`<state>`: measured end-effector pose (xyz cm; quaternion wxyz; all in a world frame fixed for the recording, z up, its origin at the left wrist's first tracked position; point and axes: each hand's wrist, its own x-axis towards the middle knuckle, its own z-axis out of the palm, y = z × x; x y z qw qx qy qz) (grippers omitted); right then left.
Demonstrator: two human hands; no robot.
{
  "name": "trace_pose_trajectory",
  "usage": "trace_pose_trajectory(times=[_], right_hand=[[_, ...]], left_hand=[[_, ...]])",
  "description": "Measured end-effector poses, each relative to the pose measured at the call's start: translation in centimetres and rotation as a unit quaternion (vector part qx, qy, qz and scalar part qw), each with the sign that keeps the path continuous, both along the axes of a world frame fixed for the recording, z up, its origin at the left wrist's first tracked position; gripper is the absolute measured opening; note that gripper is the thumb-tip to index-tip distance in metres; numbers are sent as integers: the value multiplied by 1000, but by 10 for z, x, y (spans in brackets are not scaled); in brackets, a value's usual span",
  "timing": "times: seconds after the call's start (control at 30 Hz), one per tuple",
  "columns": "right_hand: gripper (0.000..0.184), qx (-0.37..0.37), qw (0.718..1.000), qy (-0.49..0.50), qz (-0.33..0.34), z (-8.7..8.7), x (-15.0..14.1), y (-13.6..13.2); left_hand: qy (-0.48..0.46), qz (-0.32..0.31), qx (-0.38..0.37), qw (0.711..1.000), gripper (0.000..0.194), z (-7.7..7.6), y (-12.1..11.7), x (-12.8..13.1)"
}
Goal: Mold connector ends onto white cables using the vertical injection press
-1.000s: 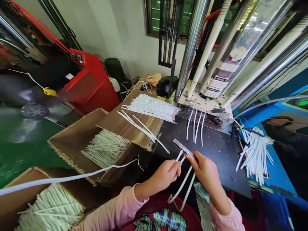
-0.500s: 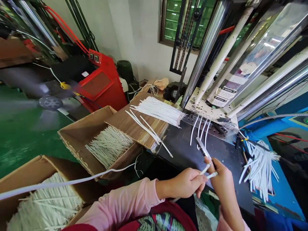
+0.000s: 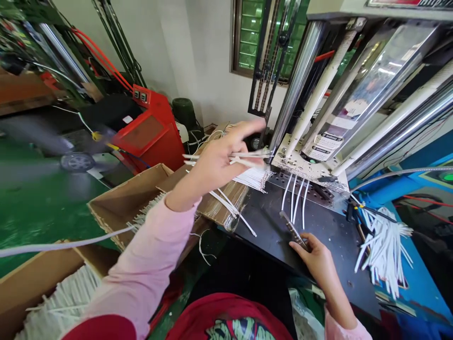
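Note:
My left hand, slightly blurred, is raised over the cardboard-covered corner of the table. Its thumb and fingers are closed on a few thin white cords, while the index finger points out toward the machine. Below and partly behind it lies a neat stack of white cords. My right hand grips one end of a small, narrow metal bar with notches along it, just above the black tabletop. Several white cords stick out from under the press beyond the bar.
Two cardboard boxes of white cords stand at the left. A bunch of white cords lies on a blue surface at the right. A fan spins at far left beside a red machine. A white cord crosses the left foreground.
My left hand has moved up and left, away from my right hand, with white cords in it. My right hand has shifted slightly down and left, still holding the metal bar.

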<state>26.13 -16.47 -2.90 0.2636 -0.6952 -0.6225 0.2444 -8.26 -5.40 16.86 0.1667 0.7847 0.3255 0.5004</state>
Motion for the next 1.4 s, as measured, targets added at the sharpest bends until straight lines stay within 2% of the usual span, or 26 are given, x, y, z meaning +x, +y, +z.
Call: trace_pose_trajectory(times=[0.07,0.17,0.27,0.37,0.5,0.6,0.7,0.77,0.83,0.9,0.93,0.97,1.03,1.17,1.23,1.27,1.33,1.4], right_hand=[[44,5,1000,-16,14,0,-3,-3],[40,13,999,-16,28,4,-8,-4],[40,20,1000,-10,19,7,-10,-2],[41,13,1000,-4,6,6,-7,0],[50,-28,999,38,-14,0,0,-2],[56,-39,997,62,-16,-3,5,-2],[54,-6,1000,15,14,-2,7,1],[51,22,999,-22,43,1,7,5],[48,45,995,-46,73,5,3,8],[44,62,991,-61,98,8,-4,12],[42,70,990,-66,106,9,-9,14],[41,78,988,-71,113,9,-14,16],[38,94,984,-78,127,7,-26,22],[32,123,972,-111,167,1,-53,34],[30,129,965,-135,182,1,-63,37],[29,127,963,-148,185,2,-66,38],[27,109,961,-165,193,6,-69,41],[25,80,963,-157,203,14,-69,48]], left_hand=[[167,-9,-26,986,22,-21,10,-5],[343,-82,-76,933,21,-70,11,5],[431,-149,-48,889,12,-112,-3,25],[446,-159,-14,881,12,-133,-15,40],[414,-159,-23,896,17,-138,-6,50],[352,-137,-50,925,20,-127,19,45],[191,-18,-69,979,21,-99,50,23],[105,90,-29,990,19,-73,67,1],[110,163,51,979,18,-47,78,-21],[176,175,112,962,18,-32,82,-38],[222,163,125,953,19,-30,81,-43],[271,142,126,944,21,-32,79,-46],[353,92,97,926,27,-51,70,-47],[428,6,-18,903,32,-113,45,-42],[449,-23,-82,889,29,-135,36,-43],[454,-33,-116,883,26,-141,33,-45],[446,-50,-184,875,18,-143,31,-48],[419,-65,-233,875,30,-138,34,-47]])
